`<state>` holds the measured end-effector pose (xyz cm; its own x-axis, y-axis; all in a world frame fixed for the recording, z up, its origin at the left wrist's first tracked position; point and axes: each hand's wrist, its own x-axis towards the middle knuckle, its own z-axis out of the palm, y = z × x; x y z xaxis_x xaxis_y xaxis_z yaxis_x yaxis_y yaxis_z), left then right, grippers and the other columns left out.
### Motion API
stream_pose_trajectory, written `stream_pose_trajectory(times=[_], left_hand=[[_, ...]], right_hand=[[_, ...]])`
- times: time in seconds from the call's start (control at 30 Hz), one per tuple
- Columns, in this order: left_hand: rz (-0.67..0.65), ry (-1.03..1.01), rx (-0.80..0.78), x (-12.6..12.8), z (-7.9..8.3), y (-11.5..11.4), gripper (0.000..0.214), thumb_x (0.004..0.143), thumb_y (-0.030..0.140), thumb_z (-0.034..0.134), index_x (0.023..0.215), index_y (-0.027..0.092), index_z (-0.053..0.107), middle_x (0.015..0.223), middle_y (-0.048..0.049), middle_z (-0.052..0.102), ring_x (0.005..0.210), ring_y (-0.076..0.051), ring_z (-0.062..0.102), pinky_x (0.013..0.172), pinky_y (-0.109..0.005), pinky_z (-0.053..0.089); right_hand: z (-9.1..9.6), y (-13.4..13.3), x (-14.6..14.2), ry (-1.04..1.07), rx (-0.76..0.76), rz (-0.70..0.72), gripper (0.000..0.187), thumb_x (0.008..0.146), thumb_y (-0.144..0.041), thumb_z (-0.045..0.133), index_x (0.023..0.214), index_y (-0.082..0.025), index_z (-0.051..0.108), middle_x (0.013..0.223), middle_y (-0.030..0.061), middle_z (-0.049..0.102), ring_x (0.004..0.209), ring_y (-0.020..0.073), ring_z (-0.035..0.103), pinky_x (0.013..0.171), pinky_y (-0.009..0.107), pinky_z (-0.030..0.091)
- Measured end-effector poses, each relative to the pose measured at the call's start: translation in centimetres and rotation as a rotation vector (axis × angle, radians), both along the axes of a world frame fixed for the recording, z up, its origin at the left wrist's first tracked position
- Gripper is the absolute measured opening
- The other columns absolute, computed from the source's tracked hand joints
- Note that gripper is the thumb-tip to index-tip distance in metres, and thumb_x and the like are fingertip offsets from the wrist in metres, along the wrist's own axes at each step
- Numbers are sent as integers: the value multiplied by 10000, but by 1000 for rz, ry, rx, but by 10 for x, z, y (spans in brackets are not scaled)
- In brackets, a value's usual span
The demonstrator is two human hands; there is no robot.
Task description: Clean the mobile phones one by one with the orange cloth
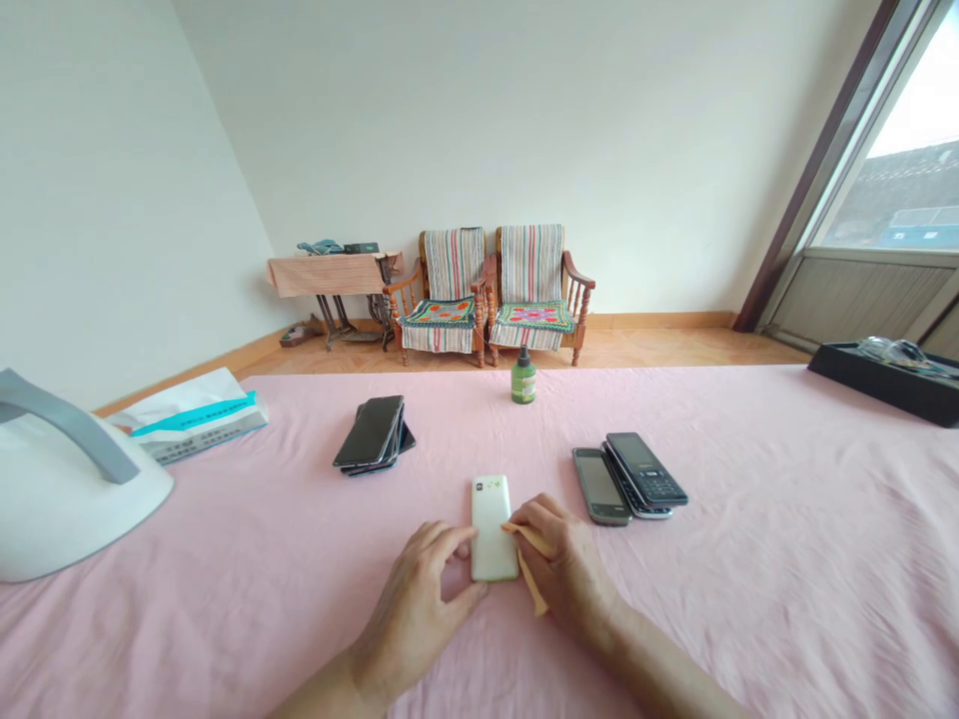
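A white mobile phone [492, 534] lies back up on the pink cloth, its small camera at the far left corner. My left hand [420, 584] steadies it, fingertips at its left edge and thumb by its near corner. Pinched in my right hand [561, 559] is a yellow wiping cloth [533, 584], pressed against the phone's right side. Part of this cloth is hidden under my fingers. To the right of my right hand lie several older phones [644, 469], partly overlapping. Farther left is a stack of dark smartphones [371, 431].
A green pump bottle [523, 381] stands near the far edge of the pink tablecloth [285, 539]. At left are a white appliance with a grey handle [67, 499] and a white-and-blue packet [195, 414]. A black box [884, 384] with cables sits far right. Two chairs [528, 290] stand beyond.
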<state>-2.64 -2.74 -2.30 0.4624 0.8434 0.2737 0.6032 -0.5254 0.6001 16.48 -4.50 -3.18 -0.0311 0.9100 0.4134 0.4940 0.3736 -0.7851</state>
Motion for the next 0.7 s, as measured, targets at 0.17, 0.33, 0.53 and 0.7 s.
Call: stream_pose_trajectory(times=[0.17, 0.33, 0.53, 0.7], left_hand=[[-131, 171, 0, -7, 11, 31, 968, 513, 360, 826, 1347, 293, 339, 1295, -90, 446, 1212, -333, 383, 999, -503, 334], [-388, 242, -46, -5, 12, 63, 1212, 517, 515, 792, 1445, 256, 57, 1468, -126, 258, 1328, -348, 238, 1069, -509, 207], [-409, 170, -68, 0, 9, 68, 1346, 447, 502, 815, 1445, 236, -48, 1418, -151, 325, 1283, -361, 308, 1039, -509, 252], [-369, 112, -93, -1, 10, 65, 1273, 408, 469, 829, 1429, 246, 104, 1395, -134, 349, 1262, -363, 333, 1036, -499, 281]], right_hand=[[0, -2, 6, -29, 7, 19, 183, 787, -28, 508, 774, -182, 608, 789, 8, 555, 690, 112, 559, 618, 214, 422], [5, -13, 3, -151, -1, 255, 191, 816, -53, 523, 819, -207, 635, 861, 17, 566, 781, 123, 554, 662, 221, 427], [10, -17, -10, -345, 56, 316, 179, 841, -67, 525, 840, -206, 638, 869, 29, 564, 814, 150, 513, 679, 256, 415], [11, -21, -17, -456, 115, 278, 186, 886, -88, 476, 800, -175, 615, 815, 45, 553, 755, 162, 486, 616, 269, 391]])
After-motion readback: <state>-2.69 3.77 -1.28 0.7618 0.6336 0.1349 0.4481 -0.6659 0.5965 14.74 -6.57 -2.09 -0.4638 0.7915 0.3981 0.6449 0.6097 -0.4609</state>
